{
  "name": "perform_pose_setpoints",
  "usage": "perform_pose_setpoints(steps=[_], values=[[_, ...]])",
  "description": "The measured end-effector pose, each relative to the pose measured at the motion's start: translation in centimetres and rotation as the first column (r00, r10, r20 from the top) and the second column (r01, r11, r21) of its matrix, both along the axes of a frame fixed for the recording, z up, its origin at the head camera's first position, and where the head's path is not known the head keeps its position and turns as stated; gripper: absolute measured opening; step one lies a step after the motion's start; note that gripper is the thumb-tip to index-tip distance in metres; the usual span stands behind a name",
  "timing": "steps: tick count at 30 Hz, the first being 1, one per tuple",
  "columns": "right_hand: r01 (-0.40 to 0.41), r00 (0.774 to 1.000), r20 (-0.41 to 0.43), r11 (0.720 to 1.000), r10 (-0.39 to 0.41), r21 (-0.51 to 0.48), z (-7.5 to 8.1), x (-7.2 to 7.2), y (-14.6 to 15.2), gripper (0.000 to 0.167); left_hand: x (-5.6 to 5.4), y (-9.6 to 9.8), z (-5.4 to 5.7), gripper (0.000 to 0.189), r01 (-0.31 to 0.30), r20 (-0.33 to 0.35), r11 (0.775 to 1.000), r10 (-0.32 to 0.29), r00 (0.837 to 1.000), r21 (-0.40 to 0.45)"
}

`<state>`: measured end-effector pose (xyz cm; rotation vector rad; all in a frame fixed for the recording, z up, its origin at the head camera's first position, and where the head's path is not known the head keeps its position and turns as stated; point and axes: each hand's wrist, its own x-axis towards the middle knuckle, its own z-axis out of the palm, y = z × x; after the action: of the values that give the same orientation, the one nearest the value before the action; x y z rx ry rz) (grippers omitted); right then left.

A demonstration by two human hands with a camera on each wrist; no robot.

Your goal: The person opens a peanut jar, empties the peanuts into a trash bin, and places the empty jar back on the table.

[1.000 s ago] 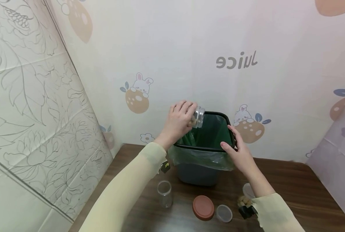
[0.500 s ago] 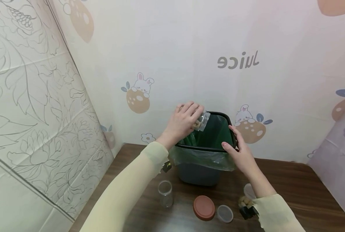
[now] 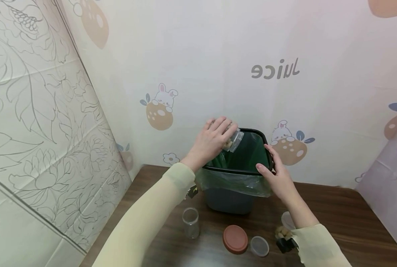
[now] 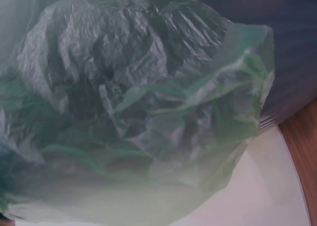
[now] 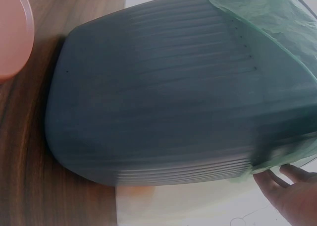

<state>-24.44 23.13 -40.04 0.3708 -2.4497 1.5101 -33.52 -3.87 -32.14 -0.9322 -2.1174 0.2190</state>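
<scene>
Pouring seems the step; left hand grips clear cylindrical jar tilted over grey plastic bin; right hand pinches bin's black rim; next move probably needs steeper tilt.

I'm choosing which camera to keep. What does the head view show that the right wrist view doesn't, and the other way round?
Only the head view shows the left hand, the tilted jar it holds, the tall jar and the small lid. Only the right wrist view shows the ribs on the bin. Both show the bin, green bag, red lid, right hand and table.
</scene>
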Motion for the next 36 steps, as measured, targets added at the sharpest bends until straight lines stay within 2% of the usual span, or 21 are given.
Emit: perform_pose_setpoints(steps=[5, 17, 24, 30, 36], values=[[-0.002, 1.0, -0.004, 1.0, 0.002, -0.002, 0.01, 0.03, -0.02, 0.079, 0.06, 0.06, -0.01, 0.062, -0.003, -0.003, 1.0, 0.003, 1.0, -0.009], [-0.005, 1.0, -0.01, 1.0, 0.005, -0.006, -0.06, 0.09, -0.12, 0.08, 0.28, 0.13, 0.09, 0.064, -0.011, -0.044, 0.995, 0.007, 0.999, -0.101], [-0.005, 1.0, -0.005, 1.0, 0.005, -0.004, -0.01, 0.16, -0.16, 0.08, 0.42, 0.21, 0.16, 0.066, -0.018, -0.035, 0.988, 0.012, 0.999, -0.151], [0.0, 1.0, 0.001, 1.0, 0.0, 0.005, 0.1, 0.25, -0.16, 0.08, 0.71, 0.34, 0.33, 0.068, -0.034, -0.035, 0.974, 0.027, 0.999, -0.223], [0.003, 1.0, 0.002, 1.0, -0.003, 0.007, 0.12, 0.27, -0.14, 0.08, 0.79, 0.38, 0.31, 0.073, -0.009, -0.015, 0.968, 0.005, 1.0, -0.253]])
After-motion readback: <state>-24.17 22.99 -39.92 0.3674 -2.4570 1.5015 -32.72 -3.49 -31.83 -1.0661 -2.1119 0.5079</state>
